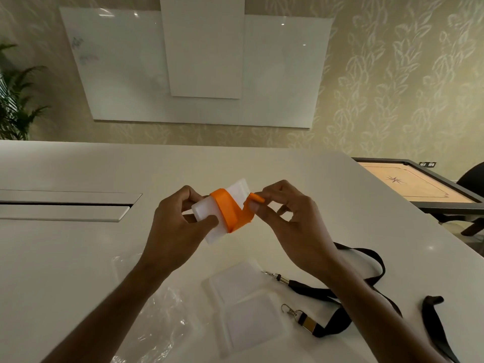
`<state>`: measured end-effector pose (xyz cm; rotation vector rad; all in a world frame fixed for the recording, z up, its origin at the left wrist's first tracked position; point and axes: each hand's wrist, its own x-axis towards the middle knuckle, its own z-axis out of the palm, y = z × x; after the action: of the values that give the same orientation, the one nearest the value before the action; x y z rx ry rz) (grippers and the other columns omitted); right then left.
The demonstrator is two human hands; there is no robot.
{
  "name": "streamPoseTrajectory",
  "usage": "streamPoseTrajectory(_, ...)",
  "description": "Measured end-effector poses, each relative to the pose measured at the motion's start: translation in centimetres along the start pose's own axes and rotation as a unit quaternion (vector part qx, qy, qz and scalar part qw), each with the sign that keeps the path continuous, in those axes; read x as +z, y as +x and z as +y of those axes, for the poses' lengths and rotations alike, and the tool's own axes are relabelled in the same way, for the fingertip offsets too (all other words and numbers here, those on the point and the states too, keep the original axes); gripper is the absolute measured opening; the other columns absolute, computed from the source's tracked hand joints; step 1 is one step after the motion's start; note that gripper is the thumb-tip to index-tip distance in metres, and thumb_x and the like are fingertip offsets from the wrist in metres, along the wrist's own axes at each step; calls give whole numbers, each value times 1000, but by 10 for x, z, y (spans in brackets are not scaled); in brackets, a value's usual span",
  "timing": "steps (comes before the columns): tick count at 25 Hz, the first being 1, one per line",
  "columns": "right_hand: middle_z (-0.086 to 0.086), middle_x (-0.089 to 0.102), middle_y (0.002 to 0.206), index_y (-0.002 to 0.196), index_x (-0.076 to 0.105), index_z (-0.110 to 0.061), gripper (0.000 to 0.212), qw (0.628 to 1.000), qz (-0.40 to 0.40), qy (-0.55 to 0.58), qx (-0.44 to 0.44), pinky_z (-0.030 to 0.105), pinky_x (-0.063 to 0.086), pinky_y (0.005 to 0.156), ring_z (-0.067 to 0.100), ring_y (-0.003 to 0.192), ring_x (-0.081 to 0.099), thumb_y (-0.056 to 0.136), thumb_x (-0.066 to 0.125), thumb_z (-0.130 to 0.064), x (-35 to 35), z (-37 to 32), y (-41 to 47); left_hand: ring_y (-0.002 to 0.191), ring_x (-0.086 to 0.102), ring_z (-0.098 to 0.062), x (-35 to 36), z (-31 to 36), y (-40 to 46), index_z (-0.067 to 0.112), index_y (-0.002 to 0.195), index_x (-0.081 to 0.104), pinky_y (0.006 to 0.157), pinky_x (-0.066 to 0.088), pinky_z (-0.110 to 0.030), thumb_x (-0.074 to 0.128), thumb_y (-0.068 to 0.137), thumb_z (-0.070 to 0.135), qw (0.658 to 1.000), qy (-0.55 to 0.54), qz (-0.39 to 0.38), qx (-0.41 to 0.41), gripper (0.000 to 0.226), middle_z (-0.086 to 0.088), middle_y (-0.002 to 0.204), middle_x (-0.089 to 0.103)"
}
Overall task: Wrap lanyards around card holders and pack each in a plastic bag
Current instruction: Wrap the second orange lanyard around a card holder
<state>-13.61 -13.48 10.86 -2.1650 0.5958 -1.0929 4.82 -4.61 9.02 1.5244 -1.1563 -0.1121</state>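
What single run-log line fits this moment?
step: wrapping | left hand: holds card holder | right hand: pinches orange lanyard | bagged: no

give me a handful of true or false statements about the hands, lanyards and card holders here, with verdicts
1. The left hand holds a card holder above the table. True.
2. The lanyard being wrapped is black. False: the orange lanyard is wound around the held holder; the black lanyards lie on the table.
3. The right hand pinches the orange lanyard's end. True.
4. The held holder is already in a plastic bag. False: it is bare; a plastic bag lies on the table.
5. Two more card holders lie on the table. True.
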Motion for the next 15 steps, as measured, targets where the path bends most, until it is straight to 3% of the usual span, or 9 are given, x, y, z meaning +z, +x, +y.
streamPoseTrajectory(4, -1, 70, 100, 102, 70, -11, 19, 975, -72, 173, 117, 23, 51, 78, 3, 86, 64, 98, 55, -23, 6, -2, 2, 79, 65, -25, 5, 1, -2, 7, 81, 53, 59, 57, -25, 77, 72, 4, 999, -20, -28, 1, 26, 1, 79, 63)
streamPoseTrajectory(7, 8, 72, 104, 107, 67, -5, 26, 970, -77, 187, 133, 23, 51, 79, 17, 94, 67, 101, 48, -22, 5, -2, 2, 89, 65, -22, 5, -2, -5, 15, 84, 53, 67, 58, -30, 76, 66, 26, 999, -17, -34, 23, 31, 2, 92, 67)
streamPoseTrajectory(10, 7, 72, 84, 103, 66, -2, 24, 972, -64, 191, 124, 16, 48, 69, 4, 73, 64, 101, 47, -16, 7, -4, 1, 100, 63, -9, 6, 2, -8, 30, 115, 49, 70, 58, -26, 70, 59, 54, 997, -14, -61, 47, 64, 15, 108, 62)
streamPoseTrajectory(12, 8, 72, 79, 100, 67, -3, 22, 977, -48, 176, 109, 12, 45, 62, 1, 66, 59, 101, 48, -13, 9, -6, -1, 105, 59, 4, 8, 6, -10, 41, 136, 35, 77, 56, -19, 68, 68, 58, 991, 9, -94, 90, 77, 25, 114, 57)
streamPoseTrajectory(15, 15, 71, 82, 98, 69, -10, 19, 986, -19, 142, 84, 24, 45, 61, 15, 67, 56, 100, 51, -18, 11, -2, -1, 110, 59, -4, 12, 4, -13, 37, 136, 41, 89, 55, -28, 58, 78, 52, 984, 20, -105, 142, 62, 17, 125, 58)
